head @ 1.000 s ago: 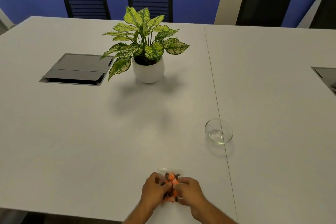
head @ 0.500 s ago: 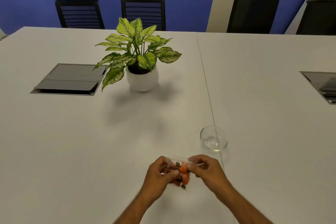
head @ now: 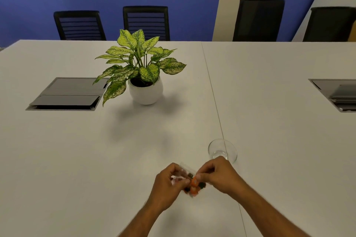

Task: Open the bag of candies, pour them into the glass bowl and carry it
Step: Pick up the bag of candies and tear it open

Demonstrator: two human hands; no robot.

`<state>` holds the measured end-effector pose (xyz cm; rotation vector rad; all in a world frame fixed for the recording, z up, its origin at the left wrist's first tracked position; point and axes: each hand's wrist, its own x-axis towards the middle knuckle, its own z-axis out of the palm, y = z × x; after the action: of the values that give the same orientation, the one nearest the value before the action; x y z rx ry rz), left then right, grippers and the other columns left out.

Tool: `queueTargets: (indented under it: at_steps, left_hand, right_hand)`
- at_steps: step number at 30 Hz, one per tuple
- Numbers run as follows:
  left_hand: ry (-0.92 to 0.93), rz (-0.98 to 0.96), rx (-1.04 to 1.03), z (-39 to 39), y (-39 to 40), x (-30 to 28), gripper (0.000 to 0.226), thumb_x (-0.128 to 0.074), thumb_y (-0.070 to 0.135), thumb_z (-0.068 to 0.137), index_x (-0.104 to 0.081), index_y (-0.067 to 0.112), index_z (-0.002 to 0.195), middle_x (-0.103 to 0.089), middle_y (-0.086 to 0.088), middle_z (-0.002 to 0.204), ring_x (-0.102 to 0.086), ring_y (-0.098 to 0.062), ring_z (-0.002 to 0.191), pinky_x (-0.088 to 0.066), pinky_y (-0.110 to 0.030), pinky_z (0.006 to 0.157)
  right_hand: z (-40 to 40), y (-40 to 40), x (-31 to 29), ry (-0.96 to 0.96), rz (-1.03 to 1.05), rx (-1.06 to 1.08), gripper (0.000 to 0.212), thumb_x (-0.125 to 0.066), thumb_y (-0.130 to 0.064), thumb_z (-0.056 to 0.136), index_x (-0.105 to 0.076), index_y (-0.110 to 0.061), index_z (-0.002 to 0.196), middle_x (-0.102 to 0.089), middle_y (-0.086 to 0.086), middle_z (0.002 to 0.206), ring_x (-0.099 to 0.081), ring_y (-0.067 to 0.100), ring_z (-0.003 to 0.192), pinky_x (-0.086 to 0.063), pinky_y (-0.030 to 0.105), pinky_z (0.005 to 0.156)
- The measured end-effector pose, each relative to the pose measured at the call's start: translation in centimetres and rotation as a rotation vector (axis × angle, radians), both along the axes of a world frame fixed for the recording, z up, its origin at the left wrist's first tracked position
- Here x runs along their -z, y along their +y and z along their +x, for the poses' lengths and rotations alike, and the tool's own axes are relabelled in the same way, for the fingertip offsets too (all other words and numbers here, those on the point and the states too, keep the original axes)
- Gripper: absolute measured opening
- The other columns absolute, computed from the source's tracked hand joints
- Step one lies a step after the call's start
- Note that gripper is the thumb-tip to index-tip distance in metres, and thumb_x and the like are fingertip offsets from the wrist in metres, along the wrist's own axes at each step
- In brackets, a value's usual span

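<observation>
A small clear bag of candies, orange and dark pieces inside, hangs just above the white table between both hands. My left hand pinches its left side and my right hand pinches its upper right edge. The bag's top strip shows as clear plastic between the fingers; whether it is torn open I cannot tell. The empty glass bowl stands on the table just beyond my right hand, partly hidden by the knuckles.
A potted plant in a white pot stands mid-table. Grey cable hatches lie at the left and far right. Several black chairs line the far edge against a blue wall.
Both hands lifted the bag off the table and toward the bowl. The grip shifted from cupping it to pinching its top at either side.
</observation>
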<state>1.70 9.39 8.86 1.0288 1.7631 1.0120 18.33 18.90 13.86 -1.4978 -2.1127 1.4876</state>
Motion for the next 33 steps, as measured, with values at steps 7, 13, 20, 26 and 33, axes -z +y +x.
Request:
queueTargets:
  at_steps: [7, 13, 20, 26, 33]
  left_hand:
    - [-0.167, -0.011, -0.332, 2.4, 0.4, -1.0, 0.02, -0.078, 0.032, 0.081, -0.07, 0.015, 0.083, -0.074, -0.004, 0.079, -0.071, -0.023, 0.078, -0.06, -0.025, 0.065]
    - [-0.399, -0.08, -0.354, 3.8, 1.2, -1.8, 0.031, -0.075, 0.034, 0.084, -0.074, 0.003, 0.082, -0.08, -0.01, 0.075, -0.078, -0.024, 0.073, -0.065, -0.037, 0.073]
    - [-0.479, -0.1, -0.431, 4.3, 1.4, -2.2, 0.022, -0.067, 0.013, 0.091, -0.078, 0.004, 0.074, -0.077, -0.016, 0.074, -0.077, -0.029, 0.073, -0.065, -0.033, 0.067]
    - [-0.522, -0.07, -0.405, 4.4, 1.6, -2.3, 0.022, -0.064, 0.011, 0.092, -0.079, 0.004, 0.078, -0.077, -0.018, 0.082, -0.077, -0.03, 0.077, -0.064, -0.033, 0.07]
    - [-0.528, -0.019, -0.35, 3.5, 1.4, -1.9, 0.017, -0.07, 0.015, 0.089, -0.075, -0.001, 0.085, -0.078, -0.02, 0.081, -0.076, -0.035, 0.076, -0.063, -0.042, 0.076]
  right_hand:
    - [-0.6, -0.3, 0.4, 0.024, 0.003, 0.172, 0.003, -0.084, -0.015, 0.073, -0.082, -0.014, 0.075, -0.078, 0.002, 0.073, -0.073, 0.015, 0.071, -0.057, 0.023, 0.065]
    - [-0.7, -0.6, 0.3, 0.008, 0.06, 0.146, 0.005, -0.08, -0.008, 0.073, -0.081, -0.014, 0.074, -0.077, 0.001, 0.07, -0.074, 0.015, 0.066, -0.061, 0.025, 0.067]
    - [-0.8, -1.2, 0.6, -0.03, 0.113, 0.122, 0.027, -0.082, -0.013, 0.074, -0.068, -0.033, 0.062, -0.076, -0.001, 0.074, -0.072, 0.014, 0.069, -0.06, 0.023, 0.069]
    - [-0.5, -1.2, 0.5, 0.022, 0.093, 0.131, 0.016, -0.085, -0.02, 0.071, -0.071, -0.027, 0.072, -0.074, -0.004, 0.076, -0.071, 0.013, 0.073, -0.06, 0.022, 0.07]
    - [-0.2, -1.2, 0.2, 0.231, -0.09, 0.169, 0.013, -0.081, -0.013, 0.078, -0.08, -0.023, 0.085, -0.081, 0.003, 0.084, -0.077, 0.015, 0.081, -0.062, 0.041, 0.086]
